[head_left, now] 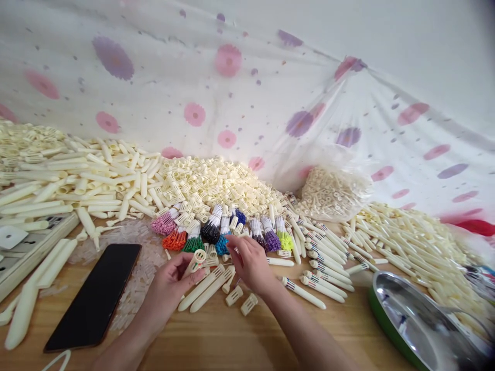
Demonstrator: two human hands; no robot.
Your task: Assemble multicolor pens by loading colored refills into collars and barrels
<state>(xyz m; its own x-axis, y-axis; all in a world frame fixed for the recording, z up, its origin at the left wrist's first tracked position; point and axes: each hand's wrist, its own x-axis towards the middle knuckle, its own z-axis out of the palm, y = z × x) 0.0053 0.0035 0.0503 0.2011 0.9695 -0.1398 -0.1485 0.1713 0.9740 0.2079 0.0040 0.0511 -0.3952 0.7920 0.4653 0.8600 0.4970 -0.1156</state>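
Observation:
My left hand (pixel 164 283) is closed around a cream slotted pen sleeve (pixel 197 258), with its open end tilted up and a few coloured bits showing in its slots. My right hand (pixel 251 265) reaches over the light-blue tipped refills (pixel 222 245), its fingers bent together; what they hold, if anything, is hidden. Bundles of orange (pixel 174 240), green (pixel 193 244), black (pixel 211 231), purple (pixel 271 239) and yellow refills (pixel 284 239) lie in a row around it. Below the hands are two cream pen barrels (pixel 207 291) and loose slotted sleeves (pixel 249 304).
Heaps of cream barrels (pixel 77 175) and sleeves (pixel 220 180) line the back. Filled pens (pixel 325 268) lie to the right, near a green-sided metal pan (pixel 417 324). A black phone (pixel 96 296) lies left, beside clear plastic pieces (pixel 141 281). A plastic bag of small parts (pixel 334 193) stands behind.

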